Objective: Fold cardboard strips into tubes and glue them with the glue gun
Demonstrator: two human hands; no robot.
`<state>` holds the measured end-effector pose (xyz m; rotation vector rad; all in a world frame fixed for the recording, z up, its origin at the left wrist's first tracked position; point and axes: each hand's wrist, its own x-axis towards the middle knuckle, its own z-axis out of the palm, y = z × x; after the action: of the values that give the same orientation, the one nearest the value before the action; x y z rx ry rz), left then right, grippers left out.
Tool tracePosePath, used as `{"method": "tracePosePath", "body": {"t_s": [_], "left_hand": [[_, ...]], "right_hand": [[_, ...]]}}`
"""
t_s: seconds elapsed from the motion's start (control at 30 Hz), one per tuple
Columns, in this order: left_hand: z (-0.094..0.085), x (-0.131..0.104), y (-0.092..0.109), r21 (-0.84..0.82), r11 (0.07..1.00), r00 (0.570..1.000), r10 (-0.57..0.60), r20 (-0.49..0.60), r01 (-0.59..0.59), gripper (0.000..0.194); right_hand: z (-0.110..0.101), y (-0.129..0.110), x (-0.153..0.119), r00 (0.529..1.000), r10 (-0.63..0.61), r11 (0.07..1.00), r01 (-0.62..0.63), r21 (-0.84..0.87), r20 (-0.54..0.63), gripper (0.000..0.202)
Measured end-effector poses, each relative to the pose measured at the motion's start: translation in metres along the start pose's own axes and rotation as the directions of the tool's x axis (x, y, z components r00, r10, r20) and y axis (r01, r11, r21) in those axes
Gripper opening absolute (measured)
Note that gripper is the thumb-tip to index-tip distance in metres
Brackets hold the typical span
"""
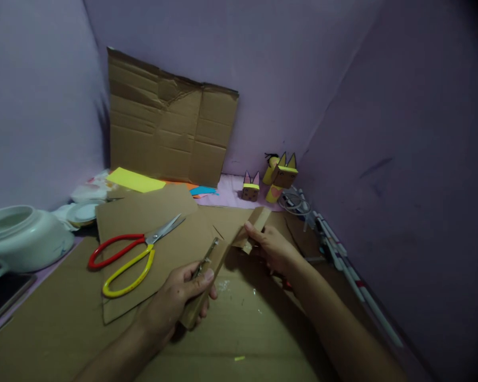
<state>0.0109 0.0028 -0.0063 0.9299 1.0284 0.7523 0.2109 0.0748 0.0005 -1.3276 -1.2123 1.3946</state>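
My left hand (183, 297) is closed around a narrow, folded strip of cardboard (193, 312). A thin, dark, metallic piece (211, 249) sticks up beside the strip from the same hand; its kind is unclear. Thumb on top, my right hand (276, 246) grips a bent cardboard part (258, 216) that appears to join the strip. Clear, shiny bits cling to its lower corner. Something red shows partly under the right hand, mostly hidden. Left of the hands, scissors (151, 241) with one red and one yellow handle lie spread on a flat cardboard sheet (179, 212).
A big creased cardboard panel (171, 127) leans on the back wall. Yellow paper (137, 180) and blue paper (203, 190) lie before it. Small eared cardboard figures (250, 191) stand behind. A white pot (27, 239) sits left; white rods (358, 286) run along the right wall.
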Motion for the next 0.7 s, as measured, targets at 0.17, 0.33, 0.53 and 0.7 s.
{"method": "tracePosePath", "body": {"t_s": [0.17,0.33,0.53,0.7], "left_hand": [[-0.001,-0.002,0.003,-0.033,0.997,0.997,0.072,-0.034,-0.073,0.036],[-0.004,-0.002,0.004,-0.046,0.989,0.986,0.134,-0.095,-0.139,0.038],[-0.004,0.001,0.0,-0.03,0.993,0.99,0.115,-0.079,-0.117,0.035],[-0.005,0.002,0.0,-0.003,0.997,0.994,0.083,-0.07,-0.083,0.036]], "right_hand": [[-0.001,-0.053,-0.029,0.991,-0.124,0.991,0.127,-0.05,0.052,0.034],[-0.018,-0.087,-0.006,0.98,-0.198,0.958,0.195,-0.208,0.006,0.038],[-0.032,-0.03,0.045,0.989,0.134,0.973,-0.119,-0.197,0.068,0.014],[-0.038,-0.004,0.048,0.958,0.26,0.952,-0.234,-0.2,0.119,0.028]]}}
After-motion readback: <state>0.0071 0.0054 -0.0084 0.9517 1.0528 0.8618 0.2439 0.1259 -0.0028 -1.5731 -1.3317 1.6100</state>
